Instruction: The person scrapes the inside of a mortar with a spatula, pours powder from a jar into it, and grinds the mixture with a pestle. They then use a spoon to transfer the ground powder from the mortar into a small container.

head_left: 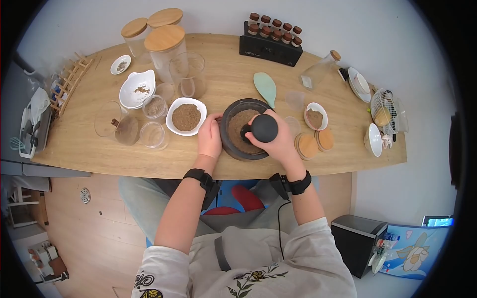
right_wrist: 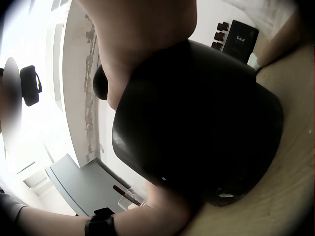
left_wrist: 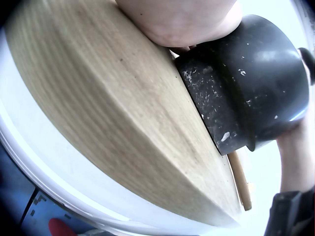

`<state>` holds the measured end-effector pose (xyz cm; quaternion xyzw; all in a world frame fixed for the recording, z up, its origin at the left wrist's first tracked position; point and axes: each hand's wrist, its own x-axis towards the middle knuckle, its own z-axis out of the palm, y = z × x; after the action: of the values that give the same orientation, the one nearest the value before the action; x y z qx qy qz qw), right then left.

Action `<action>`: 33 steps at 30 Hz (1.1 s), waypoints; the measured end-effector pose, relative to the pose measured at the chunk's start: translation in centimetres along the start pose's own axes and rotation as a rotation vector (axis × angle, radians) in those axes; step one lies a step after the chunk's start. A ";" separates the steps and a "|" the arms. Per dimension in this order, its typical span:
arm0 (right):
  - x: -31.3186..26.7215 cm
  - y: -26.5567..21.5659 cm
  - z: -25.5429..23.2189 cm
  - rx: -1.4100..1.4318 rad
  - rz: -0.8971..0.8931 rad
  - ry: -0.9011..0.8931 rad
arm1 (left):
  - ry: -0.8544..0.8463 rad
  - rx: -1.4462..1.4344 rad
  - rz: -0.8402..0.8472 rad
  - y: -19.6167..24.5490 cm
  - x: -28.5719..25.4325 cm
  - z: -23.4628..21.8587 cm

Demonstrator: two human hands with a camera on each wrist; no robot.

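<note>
A dark mortar (head_left: 226, 134) stands near the table's front edge with brown ground powder (head_left: 241, 121) inside. My right hand (head_left: 280, 141) grips the black pestle (head_left: 264, 128) just below its round knob, over the mortar's right side. Against the mortar's left wall, my left hand (head_left: 209, 139) holds it with fingers curved along the side. The left wrist view shows the mortar's scuffed outer wall (left_wrist: 266, 73) and base close up. In the right wrist view the mortar (right_wrist: 197, 123) hides most of the left hand (right_wrist: 167, 204). A white bowl of brown powder (head_left: 186, 117) sits beside the left hand.
A green spoon-shaped utensil (head_left: 265, 87) lies behind the mortar. To the right are a small powder bowl (head_left: 316, 116) and wooden lids (head_left: 307, 146). Clear jars (head_left: 154, 135) and a white dish (head_left: 137, 89) stand left. A spice rack (head_left: 271, 44) and lidded canisters (head_left: 166, 49) line the back.
</note>
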<state>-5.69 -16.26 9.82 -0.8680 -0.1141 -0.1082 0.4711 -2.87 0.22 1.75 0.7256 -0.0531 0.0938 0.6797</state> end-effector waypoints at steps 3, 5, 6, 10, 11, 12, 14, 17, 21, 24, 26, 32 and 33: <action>0.1 -0.7 0.2 -0.045 -0.021 -0.004 | -0.003 0.011 -0.004 0.1 0.0 0.0; 0.0 -0.3 0.4 0.085 -0.031 0.052 | -0.004 0.012 -0.014 0.2 0.0 -0.1; 0.0 -0.3 0.4 0.058 -0.027 0.035 | -0.003 0.006 -0.020 0.2 0.0 -0.1; 0.2 -0.7 0.2 -0.062 0.015 -0.016 | -0.006 0.023 0.005 0.1 0.0 -0.1; 0.2 -0.9 0.2 -0.093 0.032 -0.028 | -0.011 0.013 -0.002 0.1 0.0 0.0; 0.3 -1.0 0.2 -0.101 0.031 -0.013 | -0.015 0.004 -0.009 0.1 0.0 -0.1; 0.3 -1.1 0.4 -0.116 0.029 0.017 | -0.019 -0.010 -0.015 0.0 0.0 -0.1; 0.5 -1.4 0.8 -0.173 0.011 0.069 | -0.022 -0.028 -0.020 0.1 0.0 -0.1; 0.7 -1.6 1.2 -0.248 0.002 0.082 | -0.019 -0.051 -0.034 0.2 -0.1 -0.1; 0.9 -2.0 1.6 -0.265 0.048 0.099 | -0.019 -0.052 -0.038 0.3 0.0 0.0; 1.4 -2.8 1.5 -0.298 0.126 0.056 | -0.021 -0.046 -0.035 0.3 0.0 -0.1; 2.0 -2.4 2.2 -0.364 0.108 0.075 | -0.021 -0.049 -0.044 0.4 0.0 -0.1; 1.9 -2.4 2.2 -0.337 0.125 0.085 | -0.020 -0.055 -0.046 0.3 0.0 -0.1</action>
<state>-4.39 -12.96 11.11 -0.9347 -0.0203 -0.1326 0.3292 -2.94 0.28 2.05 0.7086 -0.0459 0.0693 0.7007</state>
